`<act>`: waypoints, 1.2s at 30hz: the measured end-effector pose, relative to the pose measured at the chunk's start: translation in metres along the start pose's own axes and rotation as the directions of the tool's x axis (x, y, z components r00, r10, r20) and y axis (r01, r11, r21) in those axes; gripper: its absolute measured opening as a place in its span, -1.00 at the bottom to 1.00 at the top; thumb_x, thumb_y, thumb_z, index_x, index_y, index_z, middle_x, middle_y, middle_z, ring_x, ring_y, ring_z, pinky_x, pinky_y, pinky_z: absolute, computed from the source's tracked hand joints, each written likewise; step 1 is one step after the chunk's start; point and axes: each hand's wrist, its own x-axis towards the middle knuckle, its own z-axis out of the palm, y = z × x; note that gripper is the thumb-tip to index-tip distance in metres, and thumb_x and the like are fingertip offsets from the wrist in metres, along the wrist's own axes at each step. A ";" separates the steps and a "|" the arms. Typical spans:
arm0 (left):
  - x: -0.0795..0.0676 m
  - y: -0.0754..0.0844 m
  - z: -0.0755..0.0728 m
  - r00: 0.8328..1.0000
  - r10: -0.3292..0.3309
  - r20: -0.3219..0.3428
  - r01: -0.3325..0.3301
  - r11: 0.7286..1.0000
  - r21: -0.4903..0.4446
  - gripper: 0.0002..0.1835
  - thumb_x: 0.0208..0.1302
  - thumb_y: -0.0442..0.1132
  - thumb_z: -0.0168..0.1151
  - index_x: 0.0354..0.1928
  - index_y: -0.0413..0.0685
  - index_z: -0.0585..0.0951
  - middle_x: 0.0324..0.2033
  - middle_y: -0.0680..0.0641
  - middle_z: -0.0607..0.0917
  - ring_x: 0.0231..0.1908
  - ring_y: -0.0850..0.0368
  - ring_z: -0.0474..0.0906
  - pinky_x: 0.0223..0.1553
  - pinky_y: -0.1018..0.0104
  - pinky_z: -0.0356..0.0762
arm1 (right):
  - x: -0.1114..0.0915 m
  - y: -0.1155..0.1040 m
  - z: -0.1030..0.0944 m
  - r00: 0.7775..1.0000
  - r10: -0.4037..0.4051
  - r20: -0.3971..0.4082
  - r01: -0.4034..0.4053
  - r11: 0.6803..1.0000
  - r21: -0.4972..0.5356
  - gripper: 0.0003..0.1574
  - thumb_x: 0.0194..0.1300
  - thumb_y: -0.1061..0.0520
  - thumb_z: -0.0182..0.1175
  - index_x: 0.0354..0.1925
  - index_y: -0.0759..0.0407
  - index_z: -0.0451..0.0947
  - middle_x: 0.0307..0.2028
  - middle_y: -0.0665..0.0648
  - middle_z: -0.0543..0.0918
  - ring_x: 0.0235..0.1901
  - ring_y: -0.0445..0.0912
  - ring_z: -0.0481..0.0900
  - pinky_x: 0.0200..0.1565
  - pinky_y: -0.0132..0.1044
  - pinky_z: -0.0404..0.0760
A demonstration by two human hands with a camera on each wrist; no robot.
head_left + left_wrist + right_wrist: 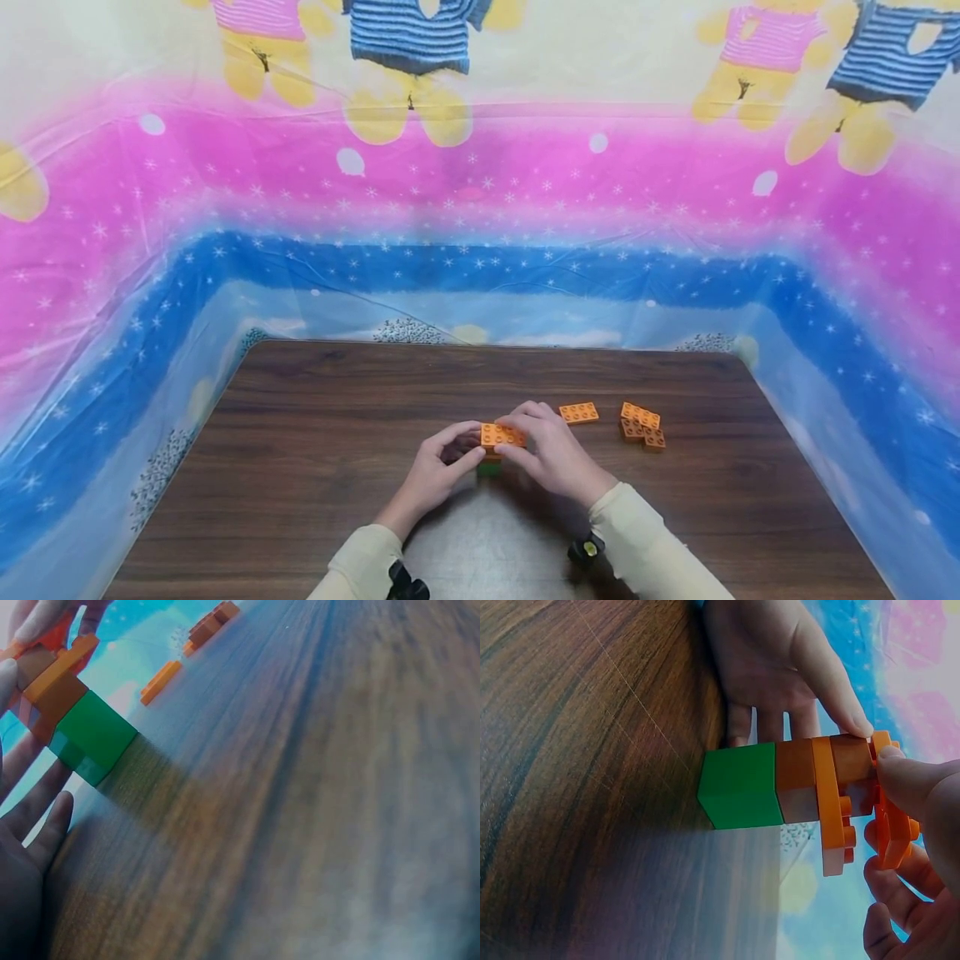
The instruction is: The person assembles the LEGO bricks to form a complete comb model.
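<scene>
A stack of toy building bricks stands on the table in front of me. Its green block (741,787) is lowest, then a brown brick (796,769), an orange plate (826,787), another brown brick (851,761) and an orange plate (502,434) on top. My left hand (437,472) holds the stack from the left, thumb near its top and fingers behind it. From the right, my right hand (557,457) pinches the top orange plate, which juts out past the brown brick below. Studs show along the free ends of both orange plates.
Right of the stack lies a loose orange plate (579,412). Farther right, another orange plate (641,414) rests against brown bricks (653,439). The dark wooden table (315,433) is bordered by a patterned cloth (480,267) at the back and sides.
</scene>
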 end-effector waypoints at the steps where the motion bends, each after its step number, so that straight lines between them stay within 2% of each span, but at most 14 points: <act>1: 0.000 0.000 0.000 1.000 -0.002 0.000 0.002 1.000 0.000 -0.65 0.48 -0.24 0.33 0.26 0.03 0.65 0.05 -0.11 0.75 0.04 -0.07 0.68 -0.01 0.23 0.64 | 0.000 0.000 0.000 1.000 0.000 0.002 0.000 1.000 -0.002 -0.58 0.43 -0.05 0.40 0.16 0.08 0.72 -0.06 -0.07 0.66 -0.07 -0.19 0.51 -0.09 -0.23 0.60; 11: 0.001 0.001 0.000 1.000 -0.019 0.007 0.019 1.000 0.017 -0.64 0.49 -0.18 0.33 0.27 0.08 0.65 0.07 -0.12 0.74 0.05 -0.07 0.68 0.01 0.22 0.63 | 0.003 -0.002 -0.004 0.999 -0.010 0.034 0.011 1.000 -0.029 -0.60 0.44 -0.03 0.39 0.15 0.10 0.72 -0.06 -0.04 0.66 -0.07 -0.17 0.52 -0.10 -0.21 0.61; 24: 0.000 0.000 0.000 1.000 -0.017 0.016 0.017 1.000 0.026 -0.64 0.50 -0.17 0.33 0.28 0.09 0.63 0.08 -0.08 0.74 0.06 -0.04 0.68 0.04 0.21 0.63 | 0.003 0.001 -0.004 0.999 -0.009 0.045 0.009 1.000 0.002 -0.61 0.45 -0.02 0.38 0.15 0.10 0.72 -0.07 -0.05 0.66 -0.09 -0.18 0.52 -0.11 -0.22 0.60; 36: 0.001 0.003 -0.001 0.999 0.031 0.032 -0.031 0.999 0.018 -0.60 0.50 -0.20 0.31 0.32 0.11 0.59 0.10 -0.03 0.73 0.07 0.02 0.68 0.11 0.17 0.63 | 0.003 0.001 -0.004 0.999 -0.002 0.040 0.002 1.000 0.020 -0.60 0.42 -0.02 0.41 0.15 0.08 0.72 -0.07 -0.06 0.66 -0.09 -0.19 0.52 -0.11 -0.23 0.60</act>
